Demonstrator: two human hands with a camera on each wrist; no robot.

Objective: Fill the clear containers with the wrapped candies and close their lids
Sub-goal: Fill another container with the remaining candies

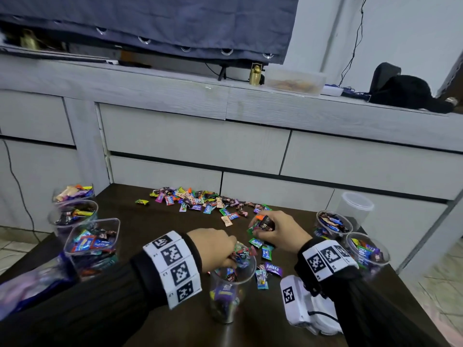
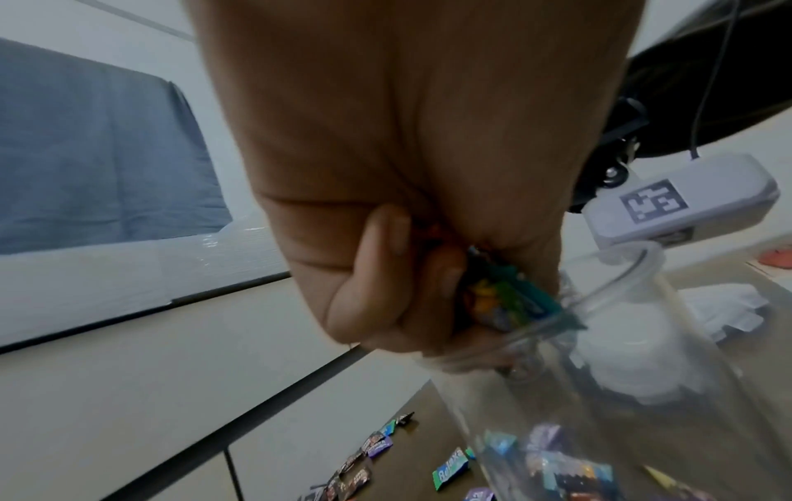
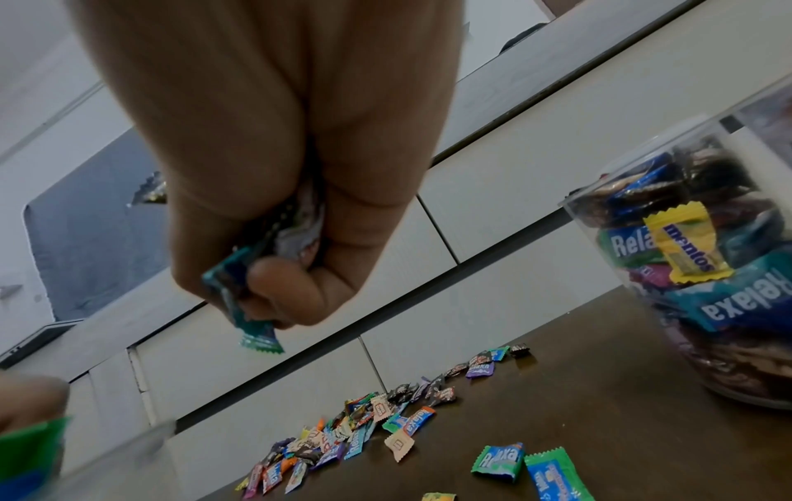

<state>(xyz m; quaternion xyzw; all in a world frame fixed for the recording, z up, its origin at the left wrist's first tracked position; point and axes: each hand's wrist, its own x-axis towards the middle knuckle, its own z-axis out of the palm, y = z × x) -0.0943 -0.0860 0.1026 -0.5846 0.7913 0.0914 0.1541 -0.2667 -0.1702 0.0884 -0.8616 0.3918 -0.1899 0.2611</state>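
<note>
A tall clear container (image 1: 229,291) stands near the table's front, partly filled with wrapped candies. My left hand (image 1: 220,246) hovers over its rim, fingers curled round a bunch of candies (image 2: 497,298) at the mouth of the container (image 2: 600,389). My right hand (image 1: 273,229) is just right of it, above the table, gripping several candies (image 3: 266,271) in a fist. A loose pile of wrapped candies (image 1: 200,201) lies across the far part of the dark table (image 1: 155,221); a few more candies (image 1: 265,261) lie between my hands.
Several filled clear containers (image 1: 92,244) stand at the table's left edge, two more containers (image 1: 333,225) at the right. An upturned clear container (image 1: 355,206) sits behind those. A white device (image 1: 303,304) hangs under my right wrist. A grey cabinet (image 1: 225,146) backs the table.
</note>
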